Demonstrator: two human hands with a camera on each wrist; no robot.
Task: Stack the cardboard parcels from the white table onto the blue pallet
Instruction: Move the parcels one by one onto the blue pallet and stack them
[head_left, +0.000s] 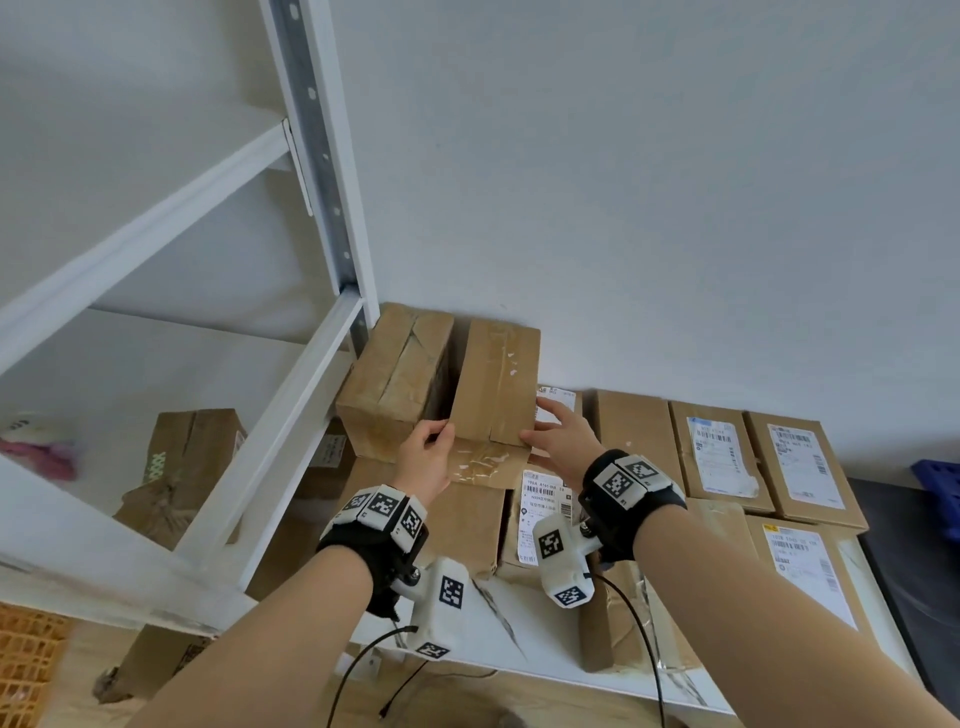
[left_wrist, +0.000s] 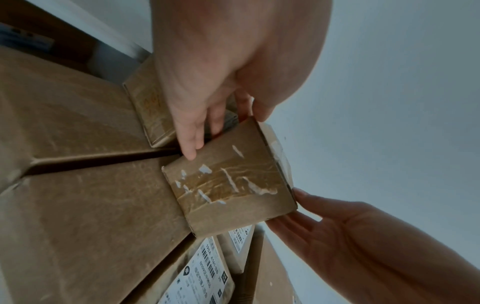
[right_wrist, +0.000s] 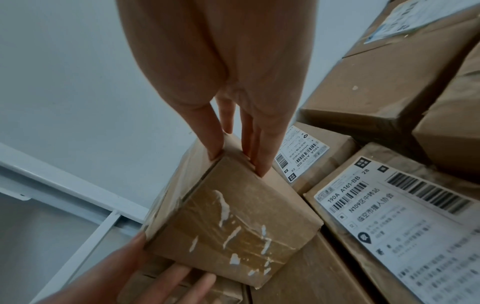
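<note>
Atop the parcel stack, the left hand (head_left: 423, 460) and the right hand (head_left: 563, 441) sandwich a taped cardboard parcel (head_left: 498, 384).
Both press straight fingers flat against its opposite sides. It rests on other parcels (head_left: 467, 525) on the white bench (head_left: 519, 634), beside a white shelving rack (head_left: 322, 156). The blue pallet (head_left: 940, 499) is at far right.

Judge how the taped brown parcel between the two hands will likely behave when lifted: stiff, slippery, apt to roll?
Probably stiff: the taped parcel keeps crisp corners between the left hand and right hand. Possibly slippery: glossy tape covers its near face, so it may slide. Unlikely to roll: its flat underside rests on the lower parcel.
</note>
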